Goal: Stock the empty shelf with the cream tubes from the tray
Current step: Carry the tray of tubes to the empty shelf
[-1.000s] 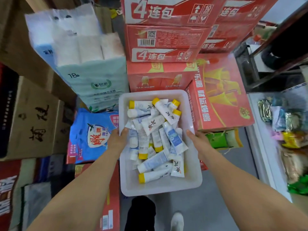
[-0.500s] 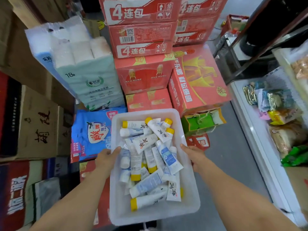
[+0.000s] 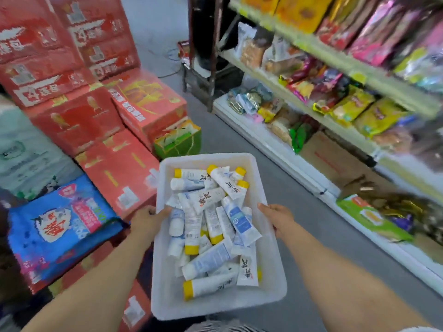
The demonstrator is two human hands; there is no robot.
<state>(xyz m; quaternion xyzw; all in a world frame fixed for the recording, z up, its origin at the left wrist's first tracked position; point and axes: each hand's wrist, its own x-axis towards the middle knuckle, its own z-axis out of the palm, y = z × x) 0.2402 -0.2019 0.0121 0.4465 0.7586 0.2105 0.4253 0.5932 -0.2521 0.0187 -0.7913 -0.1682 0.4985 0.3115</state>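
A person holds a white tray [image 3: 215, 157] out over a grey aisle floor [image 3: 302, 200]. The left hand [image 3: 146, 221] has its grip closed on the tray's left rim, thumb hooked inside. The right hand [image 3: 279, 218] clasps the right rim. Cream tubes [image 3: 236, 219], white with yellow or white caps, lie heaped in the tray. Stacked red cartons [image 3: 79, 118] and a blue bag [image 3: 57, 226] crowd the left side. A green gift bag [image 3: 178, 143] sits on the floor beyond the tray. On the right, shelves [image 3: 318, 52] are packed with snack packets [image 3: 352, 106].
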